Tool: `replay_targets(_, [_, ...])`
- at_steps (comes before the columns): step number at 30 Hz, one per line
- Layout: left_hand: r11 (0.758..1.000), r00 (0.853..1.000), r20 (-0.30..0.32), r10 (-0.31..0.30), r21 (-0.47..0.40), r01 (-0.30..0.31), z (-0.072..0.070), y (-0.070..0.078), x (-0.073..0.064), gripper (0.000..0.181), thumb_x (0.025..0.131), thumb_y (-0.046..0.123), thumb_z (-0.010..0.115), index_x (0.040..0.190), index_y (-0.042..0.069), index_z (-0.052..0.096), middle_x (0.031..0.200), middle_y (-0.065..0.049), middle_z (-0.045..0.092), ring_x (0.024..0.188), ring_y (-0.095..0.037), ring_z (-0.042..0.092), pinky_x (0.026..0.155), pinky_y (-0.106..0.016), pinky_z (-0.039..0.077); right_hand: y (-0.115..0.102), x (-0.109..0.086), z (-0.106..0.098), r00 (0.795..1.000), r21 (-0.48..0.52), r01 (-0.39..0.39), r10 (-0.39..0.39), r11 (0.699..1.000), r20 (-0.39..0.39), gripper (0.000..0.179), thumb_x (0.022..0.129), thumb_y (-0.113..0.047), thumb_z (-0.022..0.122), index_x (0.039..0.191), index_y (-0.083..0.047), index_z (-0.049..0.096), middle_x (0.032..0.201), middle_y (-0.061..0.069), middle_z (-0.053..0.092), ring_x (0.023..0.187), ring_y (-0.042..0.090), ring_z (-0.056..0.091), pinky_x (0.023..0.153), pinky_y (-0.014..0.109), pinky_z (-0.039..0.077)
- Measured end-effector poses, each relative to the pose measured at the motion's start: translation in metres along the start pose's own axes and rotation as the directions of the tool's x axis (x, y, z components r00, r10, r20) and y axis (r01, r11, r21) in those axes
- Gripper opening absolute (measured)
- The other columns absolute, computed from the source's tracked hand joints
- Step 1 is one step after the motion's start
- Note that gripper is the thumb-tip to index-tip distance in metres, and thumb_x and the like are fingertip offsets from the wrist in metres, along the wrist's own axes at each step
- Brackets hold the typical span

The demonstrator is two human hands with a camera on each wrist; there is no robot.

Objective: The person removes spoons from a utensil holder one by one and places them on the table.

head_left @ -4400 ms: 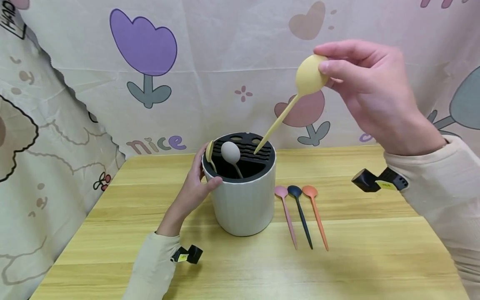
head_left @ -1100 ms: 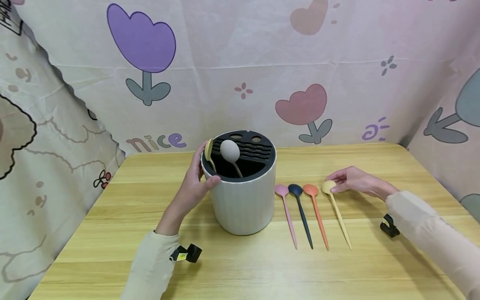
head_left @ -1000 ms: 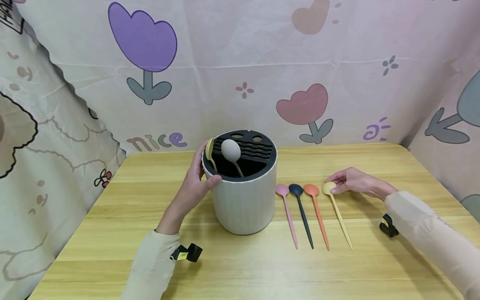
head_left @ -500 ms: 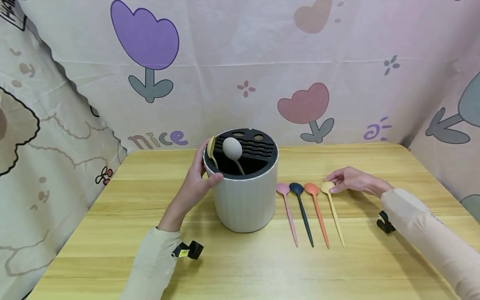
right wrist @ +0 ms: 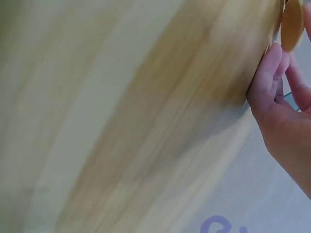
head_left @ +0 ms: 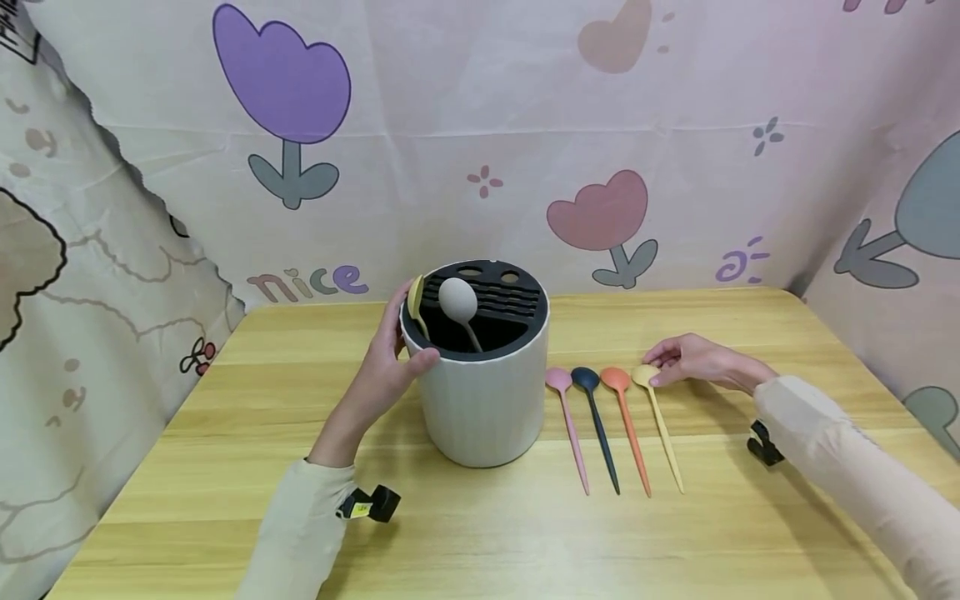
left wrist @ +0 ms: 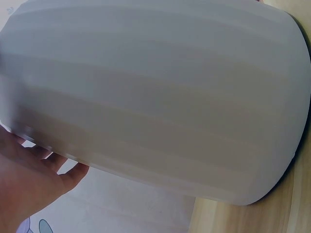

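My left hand grips the upper left side of a white ribbed utensil holder. Its thumb lies at the front rim, and the fingers reach round behind, as the left wrist view also shows. A grey spoon and a yellow spoon stand inside the wide opening of the black slotted lid. On the table at right, my right hand pinches the bowl of another yellow spoon, whose handle lies toward me. In the right wrist view that spoon's bowl shows between thumb and fingers.
Left of the yellow spoon lie an orange spoon, a dark blue spoon and a pink spoon, roughly parallel. They rest on the wooden table, right of the holder. A printed cloth hangs behind.
The yellow spoon was lowered from above the holder to the table at right, then shifted slightly left toward the orange spoon by my right hand. My left hand keeps its hold.
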State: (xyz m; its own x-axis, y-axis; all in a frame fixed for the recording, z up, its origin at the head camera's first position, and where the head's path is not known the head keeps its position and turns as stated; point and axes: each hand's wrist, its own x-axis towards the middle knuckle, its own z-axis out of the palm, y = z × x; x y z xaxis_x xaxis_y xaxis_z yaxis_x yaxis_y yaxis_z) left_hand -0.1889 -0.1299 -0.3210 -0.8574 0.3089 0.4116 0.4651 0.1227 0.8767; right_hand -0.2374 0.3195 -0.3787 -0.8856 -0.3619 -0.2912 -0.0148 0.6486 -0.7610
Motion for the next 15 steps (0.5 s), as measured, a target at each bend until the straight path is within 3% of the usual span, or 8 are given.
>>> replay_targets(4, [1.000,1.000,0.002,-0.004,-0.001,0.004,-0.001,0.000,-0.001,0.111,0.074,0.074,0.064,0.154,0.012,0.017,0.155,-0.011,0.023,0.138,-0.029,0.025,0.111,-0.056,0.017,0.001,0.000,0.000,1.000,0.015,0.026,-0.026,1.000,0.009,0.058,0.082,-0.014,0.078,0.126,0.014,0.053,0.114,0.016,0.060,0.100,0.021,0.055,0.084,0.022,0.047])
replay_targets(9, [1.000,1.000,-0.007,-0.008,-0.007,0.008,-0.002,0.000,-0.003,0.113,0.073,0.074,0.065,0.154,0.012,0.017,0.154,-0.011,0.023,0.138,-0.030,0.026,0.111,-0.057,0.018,-0.006,-0.006,-0.005,0.999,0.079,0.029,-0.031,0.996,0.017,0.056,0.092,-0.017,0.067,0.133,0.014,0.045,0.125,0.026,0.054,0.105,0.026,0.057,0.087,0.031,0.050])
replay_targets(12, [1.000,1.000,-0.008,-0.016,-0.004,0.016,-0.001,0.001,-0.003,0.114,0.071,0.076,0.065,0.154,0.012,0.018,0.154,-0.011,0.024,0.137,-0.029,0.027,0.111,-0.056,0.020,-0.023,-0.018,-0.011,0.997,0.133,0.066,-0.059,0.989,-0.058,0.055,0.099,-0.021,0.058,0.139,0.011,0.038,0.134,0.030,0.046,0.111,0.028,0.056,0.089,0.037,0.050])
replay_targets(15, [1.000,1.000,-0.008,-0.018,0.002,0.018,-0.002,0.002,-0.002,0.116,0.070,0.077,0.065,0.154,0.012,0.019,0.153,-0.011,0.026,0.136,-0.030,0.029,0.110,-0.056,0.021,-0.050,-0.031,-0.012,0.975,0.139,0.156,-0.130,0.978,-0.180,0.053,0.101,-0.024,0.053,0.140,0.009,0.038,0.135,0.028,0.047,0.110,0.020,0.056,0.088,0.034,0.051])
